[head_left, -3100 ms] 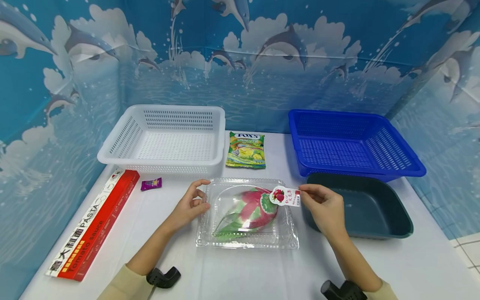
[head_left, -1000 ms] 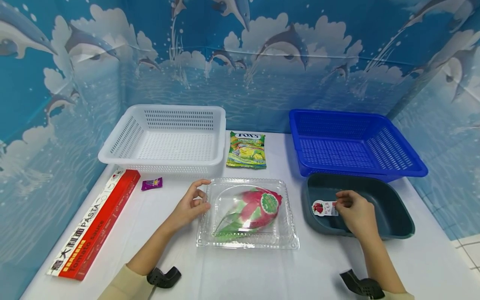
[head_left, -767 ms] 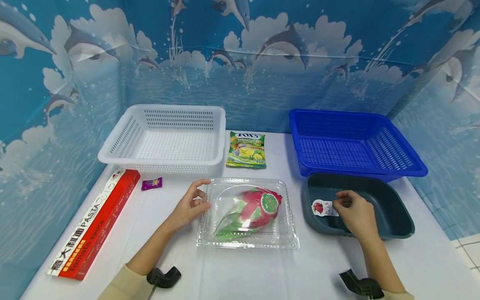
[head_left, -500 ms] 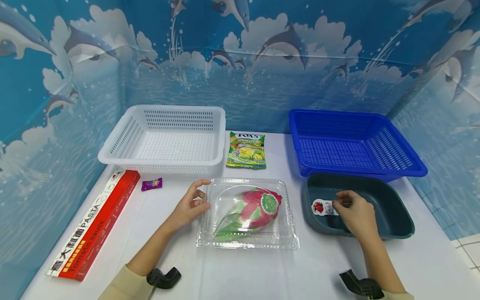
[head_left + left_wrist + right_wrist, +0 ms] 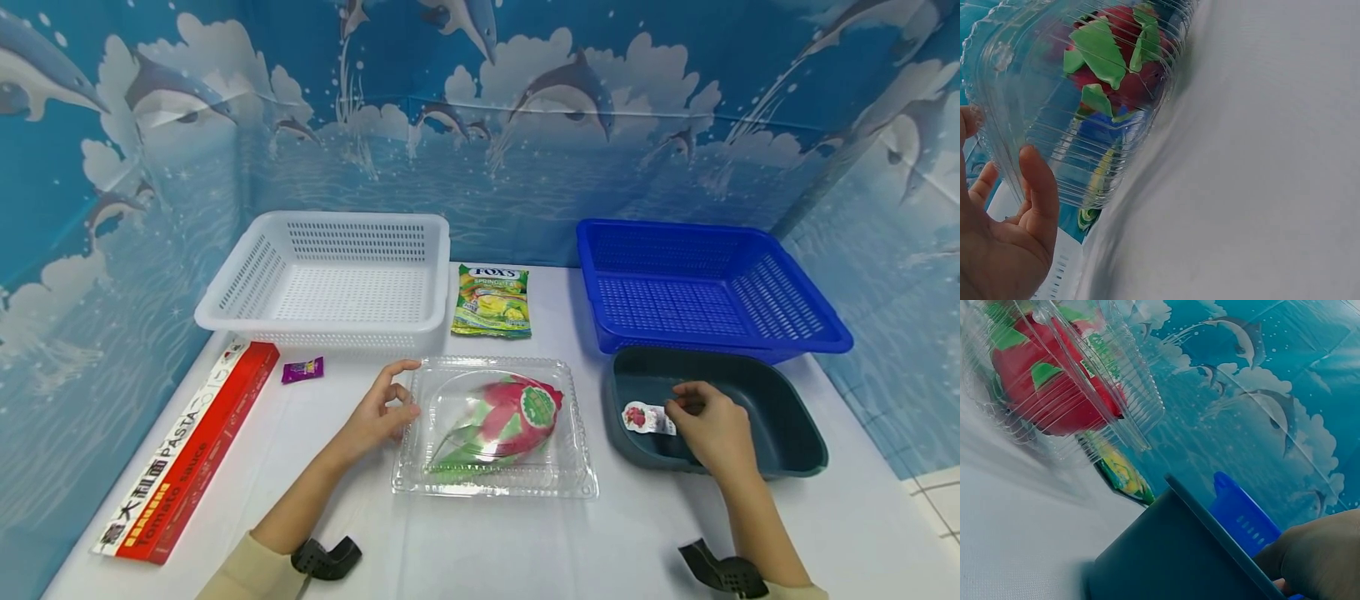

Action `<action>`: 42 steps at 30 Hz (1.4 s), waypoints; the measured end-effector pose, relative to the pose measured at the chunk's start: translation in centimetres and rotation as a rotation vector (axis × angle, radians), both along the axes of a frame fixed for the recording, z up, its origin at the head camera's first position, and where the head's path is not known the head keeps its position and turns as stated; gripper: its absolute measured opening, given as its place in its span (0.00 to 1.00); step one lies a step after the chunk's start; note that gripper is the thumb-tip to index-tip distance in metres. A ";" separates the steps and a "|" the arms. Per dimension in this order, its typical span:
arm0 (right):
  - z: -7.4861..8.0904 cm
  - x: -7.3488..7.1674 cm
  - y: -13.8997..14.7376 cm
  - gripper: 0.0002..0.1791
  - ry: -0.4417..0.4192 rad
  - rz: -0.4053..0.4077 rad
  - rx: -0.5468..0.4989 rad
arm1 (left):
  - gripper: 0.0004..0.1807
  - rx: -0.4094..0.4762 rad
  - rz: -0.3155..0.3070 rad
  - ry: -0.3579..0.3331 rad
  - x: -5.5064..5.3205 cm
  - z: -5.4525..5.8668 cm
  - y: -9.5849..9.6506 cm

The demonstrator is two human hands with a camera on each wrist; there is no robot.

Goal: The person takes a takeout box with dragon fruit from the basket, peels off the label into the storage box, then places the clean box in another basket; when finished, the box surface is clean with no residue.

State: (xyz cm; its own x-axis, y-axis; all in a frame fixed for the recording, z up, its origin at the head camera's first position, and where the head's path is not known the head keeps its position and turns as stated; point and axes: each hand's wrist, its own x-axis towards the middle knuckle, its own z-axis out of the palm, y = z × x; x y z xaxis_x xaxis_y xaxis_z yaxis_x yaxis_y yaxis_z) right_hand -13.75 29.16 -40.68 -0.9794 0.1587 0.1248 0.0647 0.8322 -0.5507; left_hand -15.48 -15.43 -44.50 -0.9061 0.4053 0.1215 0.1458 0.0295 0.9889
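In the head view a clear plastic clamshell box [image 5: 431, 479] stands mid-table, with a red and green dragon fruit [image 5: 498, 421] inside it. My left hand [image 5: 378, 417] is at its left edge, index finger and thumb spread along the rim. In the left wrist view the thumb [image 5: 1038, 181] lies beside the clear wall. Over the dark green tub [image 5: 795, 408], my right hand [image 5: 712, 425] has thumb and index together at the end of a white label [image 5: 647, 417] with a dragon fruit picture. The label looks tilted and blurred; the fingertips' contact is partly hidden.
A white basket [image 5: 322, 333] stands back left and a blue basket [image 5: 720, 342] back right, behind the tub. A green candy bag [image 5: 491, 302] lies between them. A small purple candy [image 5: 302, 370] and a long red pasta box [image 5: 187, 454] lie on the left.
My right hand has peeled the label off the clamshell box and carried it right, over the tub. Just now the label tilts and dips slightly. The left hand has loosened a little.
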 end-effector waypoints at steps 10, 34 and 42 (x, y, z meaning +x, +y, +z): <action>0.4 0.0 0.3 0.17 -0.009 0.000 -0.007 | 0.36 0.024 0.006 -0.015 0.2 0.0 0.2; 2.4 -1.5 0.8 0.20 0.018 -0.069 -0.052 | 0.16 0.075 0.054 0.063 1.0 -0.2 2.2; 2.5 -1.8 0.6 0.20 0.030 -0.081 -0.077 | 0.15 0.124 0.101 0.042 1.4 0.1 2.8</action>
